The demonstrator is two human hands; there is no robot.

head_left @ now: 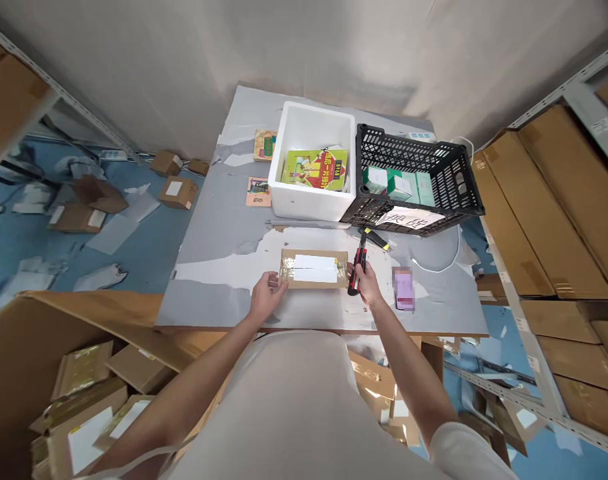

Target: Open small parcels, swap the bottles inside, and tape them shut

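From where I stand, a dull grey wall (184, 60) rises behind the bench (209, 220), whose grey top is patched with white. Paper (115, 233) and cartons (179, 193) litter the blue floor (147, 260). Pale metal racks (509, 293) stand either side, the right one stacked with boxes (544, 207).

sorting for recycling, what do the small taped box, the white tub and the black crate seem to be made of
Small box: looks like matte brown cardboard, with glossy, likely plastic tape catching light at its ends.
White tub: probably polystyrene foam, given its thick, pale walls.
Black crate: likely hard plastic, judging by its lattice sides.
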